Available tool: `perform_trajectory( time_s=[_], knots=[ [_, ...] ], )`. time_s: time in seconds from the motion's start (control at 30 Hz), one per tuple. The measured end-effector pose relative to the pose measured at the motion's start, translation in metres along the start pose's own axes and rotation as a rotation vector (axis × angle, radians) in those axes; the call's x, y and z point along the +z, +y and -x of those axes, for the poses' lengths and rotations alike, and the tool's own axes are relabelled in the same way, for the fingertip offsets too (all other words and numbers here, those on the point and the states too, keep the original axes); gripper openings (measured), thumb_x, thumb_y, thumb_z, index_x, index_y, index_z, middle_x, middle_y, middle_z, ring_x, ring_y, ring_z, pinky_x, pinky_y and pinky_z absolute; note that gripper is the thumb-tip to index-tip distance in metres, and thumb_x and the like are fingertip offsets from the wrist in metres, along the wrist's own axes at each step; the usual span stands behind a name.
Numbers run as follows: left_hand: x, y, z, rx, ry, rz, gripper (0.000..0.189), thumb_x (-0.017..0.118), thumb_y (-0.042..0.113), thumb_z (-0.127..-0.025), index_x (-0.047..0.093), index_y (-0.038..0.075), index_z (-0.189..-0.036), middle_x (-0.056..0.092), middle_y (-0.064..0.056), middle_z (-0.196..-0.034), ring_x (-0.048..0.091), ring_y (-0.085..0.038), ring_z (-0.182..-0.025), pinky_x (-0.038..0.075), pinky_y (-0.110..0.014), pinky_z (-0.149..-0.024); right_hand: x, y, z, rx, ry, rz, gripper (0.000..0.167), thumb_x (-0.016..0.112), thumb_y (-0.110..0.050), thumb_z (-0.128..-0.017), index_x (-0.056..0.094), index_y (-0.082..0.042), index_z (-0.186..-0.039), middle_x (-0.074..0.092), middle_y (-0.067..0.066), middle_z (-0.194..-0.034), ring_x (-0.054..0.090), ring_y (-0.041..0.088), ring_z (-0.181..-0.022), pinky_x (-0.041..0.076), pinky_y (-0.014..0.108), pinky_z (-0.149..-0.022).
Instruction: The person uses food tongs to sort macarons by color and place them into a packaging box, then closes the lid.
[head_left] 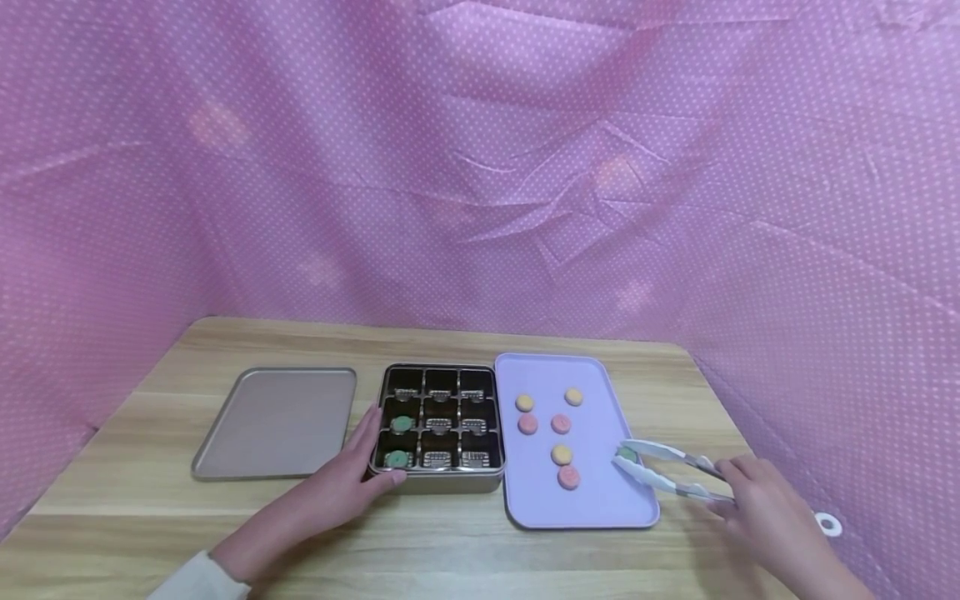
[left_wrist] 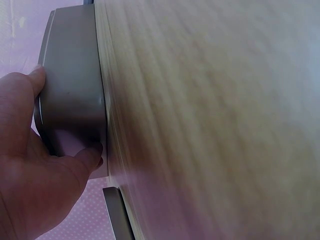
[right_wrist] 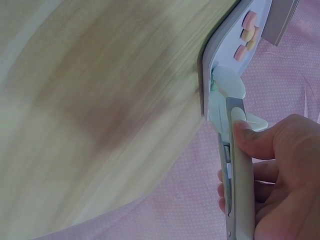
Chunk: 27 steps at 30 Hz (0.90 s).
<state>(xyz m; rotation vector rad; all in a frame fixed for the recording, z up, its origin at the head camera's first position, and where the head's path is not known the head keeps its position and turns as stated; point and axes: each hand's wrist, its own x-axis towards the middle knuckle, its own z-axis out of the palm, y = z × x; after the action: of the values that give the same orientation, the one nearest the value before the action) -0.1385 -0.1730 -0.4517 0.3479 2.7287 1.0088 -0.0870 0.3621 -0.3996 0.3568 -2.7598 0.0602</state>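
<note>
In the head view, my left hand (head_left: 348, 471) grips the front left corner of a dark metal box (head_left: 465, 483) with several compartments. Its thumb lies on the front rim and its fingers run along the left side. Two green round cookies (head_left: 402, 424) sit in the left column, in the middle and front compartments. My right hand (head_left: 768, 517) holds white-tipped tongs (head_left: 660, 482) by the handles. The tong tips are on either side of a green cookie (head_left: 627, 455) at the right edge of the lilac tray (head_left: 607, 504). In the right wrist view, the tips partly hide that cookie (right_wrist: 213, 82).
Several yellow cookies (head_left: 562, 454) and pink cookies (head_left: 568, 477) lie on the lilac tray, which stands against the box's right side. A flat metal lid (head_left: 281, 421) lies left of the box. Pink dotted cloth (head_left: 480, 167) hangs around the wooden table (head_left: 390, 550).
</note>
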Motion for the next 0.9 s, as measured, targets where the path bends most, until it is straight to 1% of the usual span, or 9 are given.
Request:
perform_trajectory(
  time_s=[0.1, 0.3, 0.4, 0.6, 0.7, 0.8, 0.9],
  knots=[
    [0.001, -0.001, 0.000, -0.002, 0.003, 0.002, 0.109, 0.053, 0.072, -0.091, -0.014, 0.023, -0.161, -0.017, -0.004, -0.169, 0.020, -0.045, -0.150, 0.021, -0.063, -0.120, 0.000, 0.000, 0.000, 0.007, -0.006, -0.005, 0.049, 0.091, -0.011, -0.064, 0.070, 0.007, -0.105, 0.066, 0.011, -0.094, 0.060, 0.028, -0.084, 0.056, 0.048, -0.068],
    [0.000, -0.001, 0.000, -0.004, 0.002, 0.001, 0.110, 0.053, 0.073, -0.090, -0.015, 0.023, -0.161, -0.017, -0.004, -0.169, 0.019, -0.045, -0.151, 0.021, -0.063, -0.120, 0.002, -0.002, 0.001, -0.018, 0.052, -0.004, 0.049, 0.093, -0.009, -0.060, 0.071, 0.004, -0.101, 0.065, 0.008, -0.089, 0.059, 0.024, -0.079, 0.053, 0.043, -0.064],
    [0.000, 0.000, 0.000, -0.005, -0.001, 0.005, 0.110, 0.052, 0.074, -0.090, -0.015, 0.023, -0.161, -0.017, -0.005, -0.169, 0.017, -0.044, -0.151, 0.020, -0.063, -0.120, 0.002, -0.004, 0.001, -0.031, 0.076, -0.007, 0.050, 0.093, -0.009, -0.059, 0.071, 0.005, -0.102, 0.066, 0.010, -0.091, 0.060, 0.027, -0.082, 0.055, 0.047, -0.067],
    [0.000, 0.000, 0.001, -0.008, -0.004, 0.006, 0.109, 0.052, 0.072, -0.092, -0.014, 0.021, -0.161, -0.017, -0.005, -0.169, 0.015, -0.043, -0.152, 0.019, -0.062, -0.120, 0.001, -0.008, -0.003, -0.035, 0.091, -0.025, 0.050, 0.092, -0.008, -0.060, 0.070, 0.005, -0.104, 0.067, 0.014, -0.096, 0.063, 0.035, -0.090, 0.056, 0.055, -0.073],
    [-0.001, -0.001, 0.000, 0.001, 0.000, 0.003, 0.108, 0.052, 0.071, -0.092, -0.014, 0.020, -0.161, -0.017, -0.006, -0.169, 0.016, -0.044, -0.152, 0.019, -0.062, -0.120, 0.001, -0.012, -0.007, -0.042, 0.105, -0.034, 0.051, 0.092, -0.007, -0.061, 0.070, 0.005, -0.105, 0.068, 0.016, -0.098, 0.063, 0.037, -0.092, 0.056, 0.056, -0.076],
    [-0.001, -0.001, 0.000, 0.006, 0.006, 0.001, 0.108, 0.052, 0.071, -0.093, -0.013, 0.020, -0.161, -0.016, -0.007, -0.169, 0.016, -0.043, -0.152, 0.020, -0.061, -0.120, 0.000, -0.017, -0.011, -0.044, 0.114, -0.047, 0.052, 0.092, -0.008, -0.061, 0.071, 0.004, -0.106, 0.068, 0.015, -0.098, 0.063, 0.036, -0.092, 0.056, 0.056, -0.075],
    [0.000, -0.001, 0.000, 0.010, 0.005, 0.000, 0.108, 0.051, 0.072, -0.092, -0.013, 0.020, -0.161, -0.016, -0.007, -0.169, 0.017, -0.044, -0.151, 0.020, -0.062, -0.120, -0.001, -0.022, -0.015, -0.044, 0.103, -0.067, 0.051, 0.092, -0.008, -0.062, 0.071, 0.004, -0.107, 0.068, 0.015, -0.098, 0.063, 0.036, -0.093, 0.056, 0.056, -0.075]
  ],
)
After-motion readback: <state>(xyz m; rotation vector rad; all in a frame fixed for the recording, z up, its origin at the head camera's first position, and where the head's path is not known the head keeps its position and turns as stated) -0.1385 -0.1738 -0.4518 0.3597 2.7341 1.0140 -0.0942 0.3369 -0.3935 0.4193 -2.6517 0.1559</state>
